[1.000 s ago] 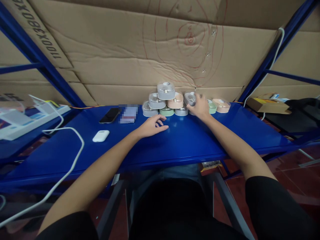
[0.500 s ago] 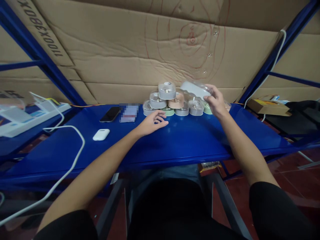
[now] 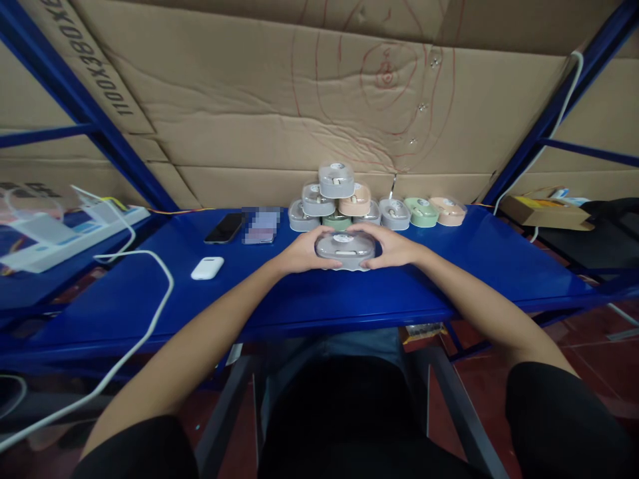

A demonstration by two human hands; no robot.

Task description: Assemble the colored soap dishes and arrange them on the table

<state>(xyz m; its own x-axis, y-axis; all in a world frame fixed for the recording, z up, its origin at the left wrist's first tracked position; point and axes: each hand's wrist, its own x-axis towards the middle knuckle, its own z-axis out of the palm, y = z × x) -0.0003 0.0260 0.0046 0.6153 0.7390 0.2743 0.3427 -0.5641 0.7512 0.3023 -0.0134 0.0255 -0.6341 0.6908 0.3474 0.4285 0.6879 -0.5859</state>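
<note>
Between my two hands is a larger grey container with a clear lid (image 3: 345,247), held level just above or on the front part of the blue table. My left hand (image 3: 305,254) curls round its left side, and my right hand (image 3: 392,247) grips its right side, thumbs at the front edge. Right behind it, smaller boxes with clear lids form a pyramid, with a grey box (image 3: 336,181) on top and an orange box (image 3: 355,201) in the middle row. To the right stand single grey (image 3: 395,214), green (image 3: 421,212) and orange (image 3: 448,211) boxes in a row.
On the blue table (image 3: 239,299) to the left lie a black phone (image 3: 223,228), a blurred-out flat object (image 3: 261,226) and a white earbud case (image 3: 207,268). A white cable (image 3: 162,306) loops over the left side. Cardboard (image 3: 224,146) stands behind; an open carton (image 3: 546,214) sits at right.
My right hand has brought the larger grey container from above the right-hand boxes down to the front centre. My left hand has moved right and closed on its other side.
</note>
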